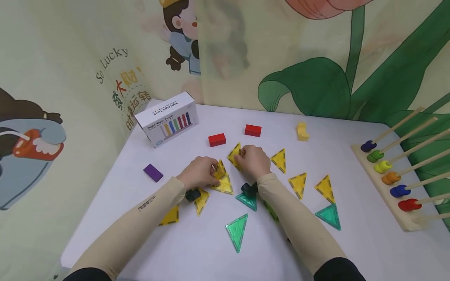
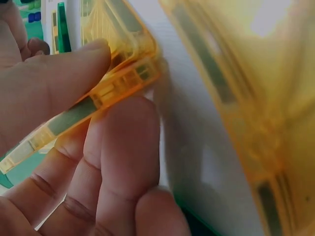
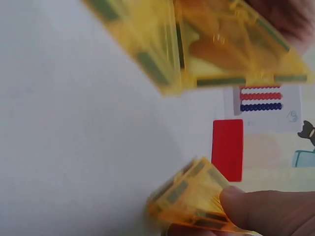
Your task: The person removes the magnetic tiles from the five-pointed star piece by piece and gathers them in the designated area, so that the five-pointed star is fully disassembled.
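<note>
Two yellow tiles meet mid-table: the left hand [image 1: 198, 171] pinches the raised tile [image 1: 220, 170]. At its two o'clock, touching, the right hand [image 1: 254, 160] pinches the other tile [image 1: 234, 155].

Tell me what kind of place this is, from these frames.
Likely a children's play or early-learning corner: cartoon wall hangings, a white table, a wooden bead abacus, and both hands, left hand and right hand, holding yellow triangle tiles.

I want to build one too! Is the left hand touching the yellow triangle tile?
Touching. The left wrist view shows the left hand pinching a yellow triangle tile by its edge, thumb above and fingers beneath.
</note>
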`<control>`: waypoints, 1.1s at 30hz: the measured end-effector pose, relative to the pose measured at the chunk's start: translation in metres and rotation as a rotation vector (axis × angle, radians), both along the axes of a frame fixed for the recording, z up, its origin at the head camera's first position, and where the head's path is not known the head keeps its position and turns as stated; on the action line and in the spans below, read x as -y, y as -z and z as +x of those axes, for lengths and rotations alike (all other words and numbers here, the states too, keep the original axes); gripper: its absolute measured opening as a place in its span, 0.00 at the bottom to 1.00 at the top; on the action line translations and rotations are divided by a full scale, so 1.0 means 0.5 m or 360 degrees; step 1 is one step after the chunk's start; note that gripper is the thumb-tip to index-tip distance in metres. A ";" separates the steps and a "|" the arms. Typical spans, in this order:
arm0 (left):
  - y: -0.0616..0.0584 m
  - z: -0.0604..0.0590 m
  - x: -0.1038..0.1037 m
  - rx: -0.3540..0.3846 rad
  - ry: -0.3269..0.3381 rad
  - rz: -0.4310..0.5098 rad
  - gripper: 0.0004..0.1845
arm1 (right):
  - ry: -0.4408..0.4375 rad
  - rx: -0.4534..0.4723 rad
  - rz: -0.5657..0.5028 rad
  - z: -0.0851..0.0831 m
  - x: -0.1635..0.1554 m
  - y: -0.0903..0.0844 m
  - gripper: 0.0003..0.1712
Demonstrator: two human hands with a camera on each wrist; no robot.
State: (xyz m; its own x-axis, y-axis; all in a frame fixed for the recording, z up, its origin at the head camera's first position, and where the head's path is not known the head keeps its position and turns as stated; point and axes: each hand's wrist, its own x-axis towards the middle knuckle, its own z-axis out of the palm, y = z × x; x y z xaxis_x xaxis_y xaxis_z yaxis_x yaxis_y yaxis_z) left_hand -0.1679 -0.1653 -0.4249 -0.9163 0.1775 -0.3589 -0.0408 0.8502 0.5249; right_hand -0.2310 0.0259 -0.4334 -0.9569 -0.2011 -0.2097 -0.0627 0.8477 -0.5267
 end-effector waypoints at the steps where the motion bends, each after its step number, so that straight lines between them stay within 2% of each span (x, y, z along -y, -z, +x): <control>1: 0.001 0.003 0.001 -0.0001 -0.0004 -0.0003 0.24 | 0.0007 -0.0005 0.0018 -0.002 0.001 0.001 0.19; 7: 0.010 0.012 0.006 -0.0030 0.0047 -0.0048 0.24 | 0.0034 -0.0023 0.0164 -0.008 -0.001 0.014 0.21; 10: 0.007 0.009 0.010 -0.0061 0.0066 -0.0059 0.24 | 0.0000 -0.0123 0.0166 -0.002 -0.004 0.015 0.18; 13: 0.000 0.004 0.015 -0.0090 0.0076 -0.0032 0.22 | -0.0144 -0.0172 0.0097 0.015 -0.003 0.009 0.13; 15: -0.003 0.001 0.019 -0.0103 0.0083 -0.0013 0.19 | -0.0299 -0.0095 0.0047 0.029 -0.001 0.004 0.11; 18: -0.005 -0.003 0.023 -0.0108 0.0089 0.0009 0.17 | -0.0512 0.0070 0.0011 0.047 0.005 -0.002 0.20; 20: -0.009 -0.006 0.026 -0.0126 0.0084 0.0021 0.15 | -0.0583 0.0107 0.0005 0.053 0.008 -0.004 0.26; 22: -0.012 -0.008 0.028 -0.0142 0.0075 0.0045 0.13 | -0.0602 0.0090 -0.0002 0.055 0.011 -0.005 0.29; 25: -0.016 -0.009 0.032 -0.0156 0.0036 0.0099 0.11 | -0.0580 0.0090 -0.0041 0.053 0.011 -0.003 0.25; 29: -0.014 -0.008 0.037 -0.0163 0.0008 0.0134 0.10 | -0.0561 0.0196 -0.0116 0.051 0.009 0.001 0.15; 33: -0.009 -0.012 0.042 -0.0157 0.0012 0.0124 0.11 | -0.0539 0.0286 -0.0147 0.055 0.006 0.004 0.12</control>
State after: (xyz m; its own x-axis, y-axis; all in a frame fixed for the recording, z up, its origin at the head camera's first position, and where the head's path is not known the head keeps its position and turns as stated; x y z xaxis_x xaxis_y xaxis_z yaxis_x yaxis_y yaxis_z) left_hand -0.1739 -0.1861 -0.4204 -0.9451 0.2084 -0.2518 0.0205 0.8067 0.5906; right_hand -0.2036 0.0228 -0.4355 -0.7827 -0.5251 -0.3341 -0.2308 0.7434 -0.6277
